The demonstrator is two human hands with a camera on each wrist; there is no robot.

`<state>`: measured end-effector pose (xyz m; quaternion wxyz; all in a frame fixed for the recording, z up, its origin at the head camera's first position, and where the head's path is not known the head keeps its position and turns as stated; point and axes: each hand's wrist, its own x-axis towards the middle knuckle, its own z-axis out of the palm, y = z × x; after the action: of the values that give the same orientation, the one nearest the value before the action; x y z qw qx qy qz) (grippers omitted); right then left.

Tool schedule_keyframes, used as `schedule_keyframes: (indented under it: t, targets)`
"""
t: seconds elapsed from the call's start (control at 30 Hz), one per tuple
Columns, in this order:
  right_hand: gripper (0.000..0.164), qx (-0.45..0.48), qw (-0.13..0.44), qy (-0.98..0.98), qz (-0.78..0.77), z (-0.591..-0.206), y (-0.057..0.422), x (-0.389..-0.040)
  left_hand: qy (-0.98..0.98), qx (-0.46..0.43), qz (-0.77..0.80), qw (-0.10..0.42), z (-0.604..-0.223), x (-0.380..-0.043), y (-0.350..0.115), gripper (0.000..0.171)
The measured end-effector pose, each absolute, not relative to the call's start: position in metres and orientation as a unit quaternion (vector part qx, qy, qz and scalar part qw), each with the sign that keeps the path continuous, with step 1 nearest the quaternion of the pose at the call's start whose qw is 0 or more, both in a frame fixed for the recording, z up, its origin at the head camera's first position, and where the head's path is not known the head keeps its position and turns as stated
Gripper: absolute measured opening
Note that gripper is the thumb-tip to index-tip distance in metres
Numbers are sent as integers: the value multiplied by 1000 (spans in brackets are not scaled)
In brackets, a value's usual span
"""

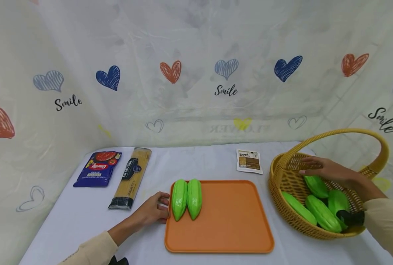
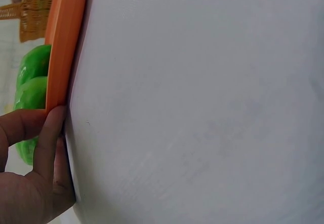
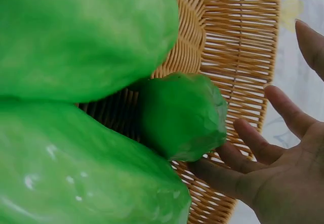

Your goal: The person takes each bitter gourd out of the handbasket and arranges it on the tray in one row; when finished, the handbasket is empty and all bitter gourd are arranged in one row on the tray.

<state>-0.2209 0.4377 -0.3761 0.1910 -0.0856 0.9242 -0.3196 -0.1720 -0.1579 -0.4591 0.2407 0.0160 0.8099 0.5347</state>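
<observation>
At the left edge of the orange tray (image 1: 229, 217), my left hand (image 1: 154, 209) holds the rim between its bent fingers. In the left wrist view, fingertips (image 2: 58, 111) press against the tray wall (image 2: 63, 57). Two bright green bitter melons (image 1: 179, 198) lie side by side along the tray's left side, pointed ends toward me. My right hand (image 1: 327, 171) reaches into the wicker basket (image 1: 276, 200), above several more bitter melons (image 1: 322, 213). The right wrist view has its fingers spread, the lower ones right at the end of one bitter melon (image 3: 185, 117).
A blue Barilla pouch (image 1: 98, 169) and a spaghetti pack (image 1: 131, 176) lie on the left of the white table. A small white and brown packet (image 1: 249, 161) lies behind the tray. The basket's tall handle (image 1: 342, 131) arches over its far side.
</observation>
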Motion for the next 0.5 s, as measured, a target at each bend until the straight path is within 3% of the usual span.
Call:
schedule_keyframes:
  t: [0.5]
  targets:
    - [75, -109, 177, 921, -330, -387, 437, -227, 810, 20, 534, 241, -460, -173, -158, 68]
